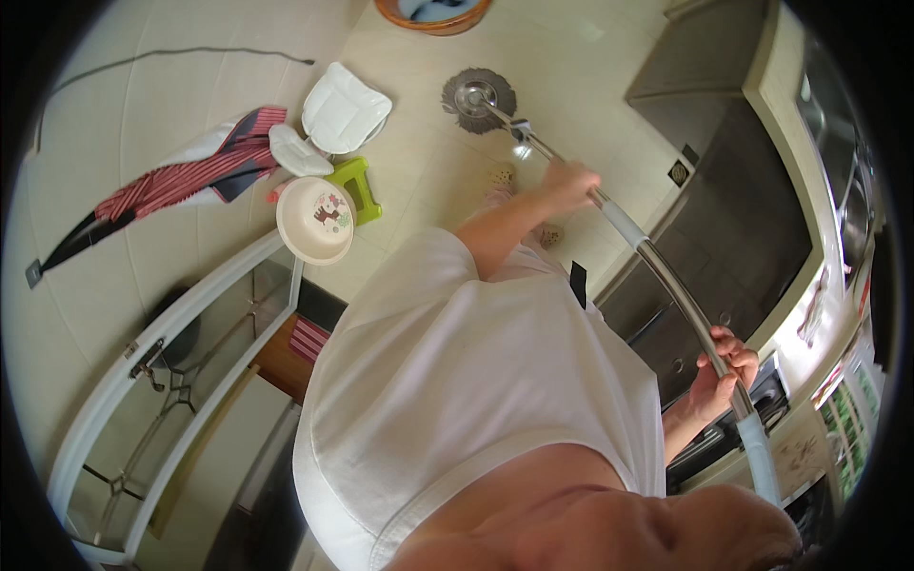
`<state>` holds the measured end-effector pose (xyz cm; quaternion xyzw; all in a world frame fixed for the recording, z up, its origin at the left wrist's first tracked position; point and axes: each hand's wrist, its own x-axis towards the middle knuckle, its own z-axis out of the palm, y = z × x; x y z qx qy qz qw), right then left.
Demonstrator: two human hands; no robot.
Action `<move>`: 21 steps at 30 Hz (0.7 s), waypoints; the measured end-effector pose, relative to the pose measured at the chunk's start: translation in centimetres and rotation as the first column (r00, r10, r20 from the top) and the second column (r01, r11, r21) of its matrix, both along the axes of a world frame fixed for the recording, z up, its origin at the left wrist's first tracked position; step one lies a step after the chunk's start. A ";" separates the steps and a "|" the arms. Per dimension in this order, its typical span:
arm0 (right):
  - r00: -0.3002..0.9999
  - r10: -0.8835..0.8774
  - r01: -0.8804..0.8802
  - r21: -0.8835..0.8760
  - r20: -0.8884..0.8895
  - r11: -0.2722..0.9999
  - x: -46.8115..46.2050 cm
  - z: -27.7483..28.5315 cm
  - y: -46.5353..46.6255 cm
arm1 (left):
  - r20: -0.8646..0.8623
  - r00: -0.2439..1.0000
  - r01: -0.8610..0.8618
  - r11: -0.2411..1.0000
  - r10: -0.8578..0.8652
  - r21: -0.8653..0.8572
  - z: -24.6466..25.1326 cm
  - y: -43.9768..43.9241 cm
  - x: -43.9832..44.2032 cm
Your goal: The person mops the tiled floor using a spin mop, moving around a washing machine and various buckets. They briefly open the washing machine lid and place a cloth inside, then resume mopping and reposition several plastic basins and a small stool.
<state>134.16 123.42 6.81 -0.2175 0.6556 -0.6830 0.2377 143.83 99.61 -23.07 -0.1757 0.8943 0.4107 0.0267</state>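
Note:
A spin mop (478, 100) with a round grey fringed head rests on the tiled floor at upper centre, and its shiny metal pole runs down to the lower right. My left hand (568, 187) is wrapped around the lower pole, above the joint near the mop head. My right hand (722, 371) holds the upper pole, just short of the pale blue grip (758, 453). The pole passes in front of dark cabinet doors. My feet, in patterned clogs, stand on the floor beyond my white shirt.
An orange-brown basin (435, 27) holding liquid and something dark stands at the top. To the left are a white padded folding chair (346, 107), a green stool (368, 189), a cream basin (314, 220), a hanging striped cloth (193, 178) and a glazed door (207, 300). A counter (782, 285) curves along the right.

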 end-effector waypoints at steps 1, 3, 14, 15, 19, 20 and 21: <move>0.999 0.008 -0.007 -0.016 0.040 1.000 0.5 -0.5 -1.3 | 0.007 1.000 -0.021 1.000 0.021 -0.009 -0.5 -2.3 0.6; 0.992 0.036 -0.028 -0.062 0.121 0.998 1.6 -2.0 -4.1 | 0.021 0.997 -0.073 0.995 0.074 -0.068 -1.0 -6.9 2.4; 0.675 0.729 -0.707 0.179 -0.117 0.684 6.1 -14.5 -23.5 | 0.161 0.757 -0.596 0.770 0.633 -0.228 -4.4 -23.3 12.4; 0.690 0.718 -0.701 0.158 -0.093 0.695 6.6 -14.4 -23.9 | 0.181 0.735 -0.623 0.756 0.653 -0.200 -4.5 -23.6 13.0; 0.678 0.722 -0.688 0.225 -0.140 0.690 5.0 -11.7 -23.1 | 0.267 0.763 -0.532 0.807 0.588 -0.258 -2.7 -21.6 11.0; 0.741 0.670 -0.648 0.210 -0.047 0.732 4.6 -9.9 -22.1 | 0.267 0.766 -0.521 0.808 0.585 -0.275 -2.3 -20.0 10.0; 0.750 0.656 -0.627 0.222 -0.089 0.747 3.5 -8.5 -20.5 | 0.170 0.795 -0.522 0.799 0.583 -0.298 -3.0 -17.8 8.7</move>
